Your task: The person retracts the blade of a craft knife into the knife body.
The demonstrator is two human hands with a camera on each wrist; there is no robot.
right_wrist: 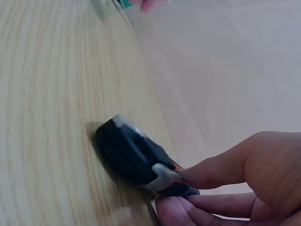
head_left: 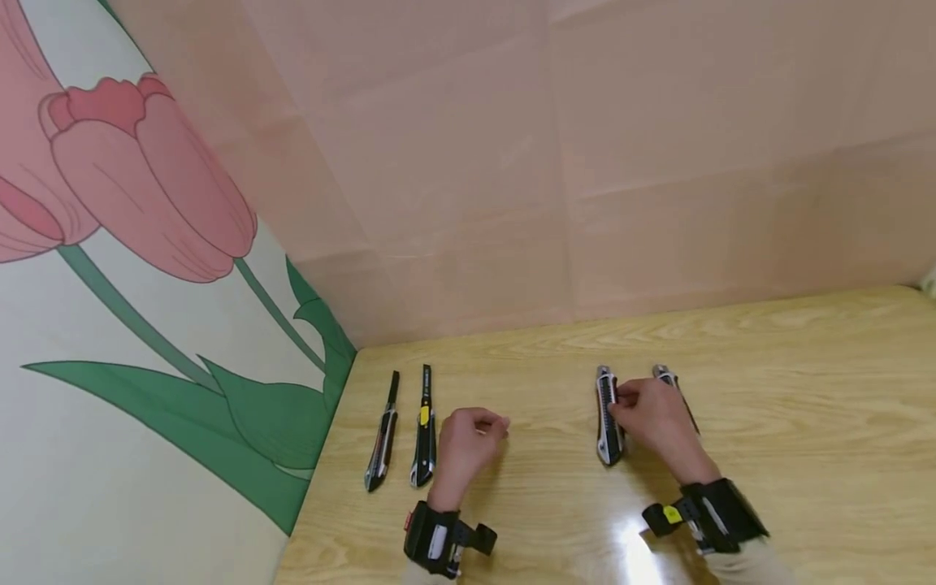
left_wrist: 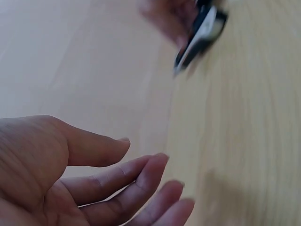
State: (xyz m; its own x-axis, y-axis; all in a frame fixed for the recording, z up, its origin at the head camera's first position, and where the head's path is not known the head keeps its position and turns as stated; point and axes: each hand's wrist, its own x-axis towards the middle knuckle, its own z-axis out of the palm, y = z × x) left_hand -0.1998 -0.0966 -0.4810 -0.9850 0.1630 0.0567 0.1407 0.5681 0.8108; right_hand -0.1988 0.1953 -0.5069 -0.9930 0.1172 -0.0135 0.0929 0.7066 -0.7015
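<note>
Utility knife, dark with silver fittings, was pinched between the thumb and fingertips of the right hand, which gripped it along its right edge. Thin orange strips showed by the thumb in the right wrist view. Its long side pointed from the wearer toward the back edge of the table; whether it lay fully flat could not be told. Just right of it, a second knife lay partly hidden behind that hand. The left hand held nothing: its fingers were loosely curved, the thumb apart from them, above the wood.

Each wrist wore a black band, the left band and the right band, the latter's small arm bearing a yellow patch. Beside the left hand lay a knife with a yellow slider, and left of that a slimmer dark knife; both had dark blades extended toward the back. Marks on the former were too small to read.

Pale wood grain covered the table, with bright glare near the front. Behind rose a creased pinkish sheet; at left, a white wall carried painted pink tulips and green leaves.
</note>
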